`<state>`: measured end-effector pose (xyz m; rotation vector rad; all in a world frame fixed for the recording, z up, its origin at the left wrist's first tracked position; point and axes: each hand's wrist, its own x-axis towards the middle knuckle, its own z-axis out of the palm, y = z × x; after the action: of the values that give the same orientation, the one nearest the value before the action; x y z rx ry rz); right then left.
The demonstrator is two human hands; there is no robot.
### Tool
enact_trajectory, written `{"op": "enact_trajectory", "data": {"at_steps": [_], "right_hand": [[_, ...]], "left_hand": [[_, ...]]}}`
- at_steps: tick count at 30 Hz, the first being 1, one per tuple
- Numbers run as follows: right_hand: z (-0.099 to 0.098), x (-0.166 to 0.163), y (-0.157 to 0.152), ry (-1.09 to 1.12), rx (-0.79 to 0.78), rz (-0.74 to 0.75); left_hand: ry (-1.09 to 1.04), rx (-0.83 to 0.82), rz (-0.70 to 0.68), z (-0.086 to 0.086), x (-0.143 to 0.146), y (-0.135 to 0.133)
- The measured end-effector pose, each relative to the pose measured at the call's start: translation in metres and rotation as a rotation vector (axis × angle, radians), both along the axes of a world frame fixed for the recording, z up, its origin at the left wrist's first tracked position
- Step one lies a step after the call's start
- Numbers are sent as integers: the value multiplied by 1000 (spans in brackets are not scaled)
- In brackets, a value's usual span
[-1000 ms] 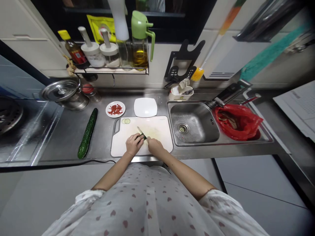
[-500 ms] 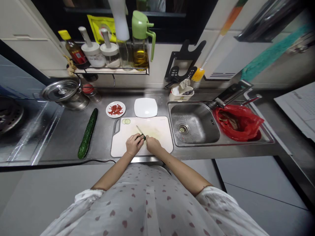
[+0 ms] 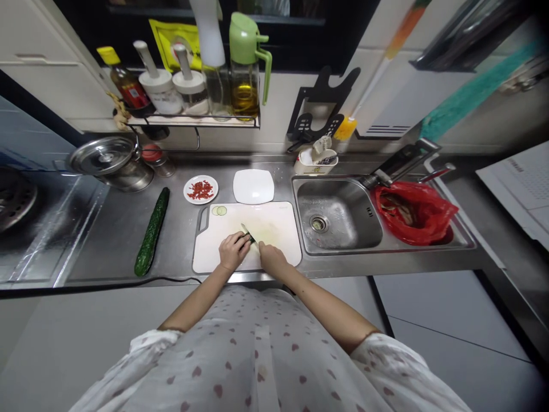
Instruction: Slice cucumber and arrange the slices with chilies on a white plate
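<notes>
My left hand (image 3: 233, 252) is curled over a small piece of cucumber on the white cutting board (image 3: 274, 220), fingers pressed down on it. Beside it my right hand (image 3: 271, 258) grips a knife (image 3: 249, 233) whose blade slants up and left against the left fingertips. Two thin cucumber slices (image 3: 219, 210) lie at the board's far left corner. A pale green heap of cut cucumber sits on the board just beyond the blade. A whole cucumber (image 3: 152, 231) lies on the steel counter to the left of the board.
Behind the board stand a small dish of red chilli pieces (image 3: 201, 189) and a white square plate (image 3: 253, 186). To the right is a sink (image 3: 337, 214) and a red plastic bag (image 3: 414, 210). A lidded pot (image 3: 107, 160) stands at left, with condiment bottles on a shelf above.
The knife and my right hand shifted slightly back and forth beside the left fingers; the left hand stayed put on the cucumber piece. The view tipped a little.
</notes>
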<state>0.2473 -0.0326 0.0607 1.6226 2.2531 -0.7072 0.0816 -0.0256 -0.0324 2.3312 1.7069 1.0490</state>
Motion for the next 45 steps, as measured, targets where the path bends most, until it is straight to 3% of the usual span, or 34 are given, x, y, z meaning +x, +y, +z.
{"op": "enact_trajectory", "data": {"at_steps": [29,45], "right_hand": [[-13,-21,27,92,18,-17],[-9,-1,-10,-22,-16,-47]], "left_hand": [[12,-17,1,0,-1,-1],[3,-15,7,-3,0,-1]]}}
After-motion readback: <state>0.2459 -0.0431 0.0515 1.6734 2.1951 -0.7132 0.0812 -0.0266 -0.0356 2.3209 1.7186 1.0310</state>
